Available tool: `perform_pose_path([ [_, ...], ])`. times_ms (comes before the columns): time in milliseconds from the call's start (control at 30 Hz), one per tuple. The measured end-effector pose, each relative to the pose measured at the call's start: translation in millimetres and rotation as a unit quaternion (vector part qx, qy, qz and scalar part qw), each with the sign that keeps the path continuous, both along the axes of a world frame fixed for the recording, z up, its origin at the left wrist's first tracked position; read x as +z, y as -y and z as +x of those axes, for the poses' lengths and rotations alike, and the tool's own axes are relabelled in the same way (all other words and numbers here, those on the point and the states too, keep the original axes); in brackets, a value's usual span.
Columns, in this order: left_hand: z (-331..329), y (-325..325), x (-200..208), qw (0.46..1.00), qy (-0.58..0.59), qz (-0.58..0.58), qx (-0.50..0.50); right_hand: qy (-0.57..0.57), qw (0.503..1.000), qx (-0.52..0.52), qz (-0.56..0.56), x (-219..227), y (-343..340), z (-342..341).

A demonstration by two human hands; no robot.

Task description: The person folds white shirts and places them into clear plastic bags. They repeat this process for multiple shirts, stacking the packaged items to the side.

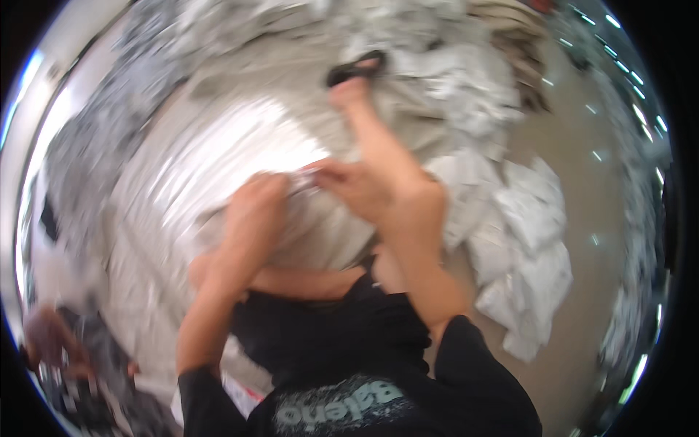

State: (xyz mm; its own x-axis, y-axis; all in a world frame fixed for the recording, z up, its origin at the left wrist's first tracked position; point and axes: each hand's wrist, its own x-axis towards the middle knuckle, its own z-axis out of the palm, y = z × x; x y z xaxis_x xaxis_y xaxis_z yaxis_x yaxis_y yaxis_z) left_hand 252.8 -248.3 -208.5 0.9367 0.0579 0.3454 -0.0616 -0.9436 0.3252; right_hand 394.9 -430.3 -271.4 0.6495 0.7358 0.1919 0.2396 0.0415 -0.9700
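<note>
I sit with a white, glossy piece of thin material (247, 142) spread before me; blur hides whether it is cloth or plastic. My left hand (258, 197) is closed at its near edge, fingers bent down onto it. Close by on the right, my right hand (357, 188) pinches the same edge with thumb and finger. A short gathered stretch of the material shows between the two hands. Below them, a paler crumpled part (320, 237) lies over my lap and bent leg.
A beige sheet (138, 247) covers the floor under me. White crumpled pieces (528, 255) lie in a pile at right, with more heaps (320, 14) at the far side. My foot in a black sandal (357, 69) stretches ahead. Another person (62, 342) is at lower left.
</note>
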Motion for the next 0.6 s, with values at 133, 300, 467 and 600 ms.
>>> perform_pose_path([
  [133,9.3,28.6,18.0,0.995,0.02,-0.027,0.093,-0.16,0.98,-0.006,0.117,-17.1,-16.8,-17.1],
  [300,21.9,27.4,7.3,0.999,-0.007,0.039,-0.006,-0.161,0.973,-0.011,0.167,-31.3,-15.0,-28.0],
  [467,15.9,18.7,5.8,0.993,-0.058,0.099,0.024,-0.17,0.967,0.008,0.19,-19.9,-14.8,-37.5],
  [600,7.2,6.6,3.4,0.99,-0.071,0.12,0.036,-0.161,0.976,0.009,0.144,-9.4,-14.8,-38.6],
])
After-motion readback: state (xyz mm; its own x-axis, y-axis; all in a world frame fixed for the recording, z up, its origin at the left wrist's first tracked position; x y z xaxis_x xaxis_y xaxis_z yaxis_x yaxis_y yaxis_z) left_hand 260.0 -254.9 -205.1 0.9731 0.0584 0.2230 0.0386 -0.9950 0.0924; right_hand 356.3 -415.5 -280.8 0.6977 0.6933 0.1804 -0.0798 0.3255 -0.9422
